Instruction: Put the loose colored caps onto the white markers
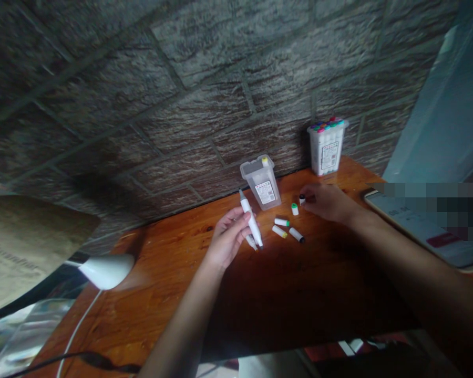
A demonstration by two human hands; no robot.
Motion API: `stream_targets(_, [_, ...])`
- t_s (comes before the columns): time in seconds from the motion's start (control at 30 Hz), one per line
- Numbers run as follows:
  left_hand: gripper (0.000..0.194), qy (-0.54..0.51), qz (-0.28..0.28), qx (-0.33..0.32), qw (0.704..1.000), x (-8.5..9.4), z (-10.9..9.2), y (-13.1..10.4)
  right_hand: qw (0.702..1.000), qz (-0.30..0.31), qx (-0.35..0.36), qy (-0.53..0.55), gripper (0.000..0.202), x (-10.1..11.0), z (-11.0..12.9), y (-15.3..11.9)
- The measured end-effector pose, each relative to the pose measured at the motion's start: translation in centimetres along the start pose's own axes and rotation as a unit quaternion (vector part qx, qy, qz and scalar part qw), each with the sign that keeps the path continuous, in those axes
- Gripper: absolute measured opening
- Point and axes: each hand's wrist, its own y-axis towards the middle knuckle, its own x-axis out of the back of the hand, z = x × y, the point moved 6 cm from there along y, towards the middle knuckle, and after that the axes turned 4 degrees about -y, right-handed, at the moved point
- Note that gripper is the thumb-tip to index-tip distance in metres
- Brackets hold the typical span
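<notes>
My left hand (225,239) is closed round a white marker (253,223) that leans with its grey bare tip up and left. Partly hidden behind it is a second white marker (251,242); whether the hand holds that one too I cannot tell. On the right, the fingertips of my right hand (329,202) pinch a black-topped marker cap (302,199) just over the wooden table. Between the hands, a green-topped cap (295,209) stands upright. Another green-topped cap (281,222), a yellow-topped cap (279,231) and a black-ended cap (297,234) lie on their sides.
A clear plastic box (265,191) holding a yellow-topped marker (265,161) stands by the brick wall. Farther right, a second box (328,152) is full of coloured markers. A white lamp (107,270) is at left, a tablet-like device (425,231) at right on the wooden table (173,294).
</notes>
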Motion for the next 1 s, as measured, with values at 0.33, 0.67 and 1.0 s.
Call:
stream_targets(0.33, [0.030,0.125,0.042,-0.042,0.990,-0.9,0.6,-0.7,0.954,-0.033,0.108,0.279,0.025,1.8,4.9,-1.7])
stream_targets(0.67, [0.023,0.180,0.082,-0.064,0.978,-2.2,0.6,-1.0,0.866,0.163,0.119,0.458,0.042,-1.2,8.9,-3.4])
stream_targets(1.0, [0.033,0.216,0.040,-0.077,0.973,-1.7,-0.2,-0.9,0.785,0.049,-0.048,0.615,0.042,0.8,4.0,-0.7])
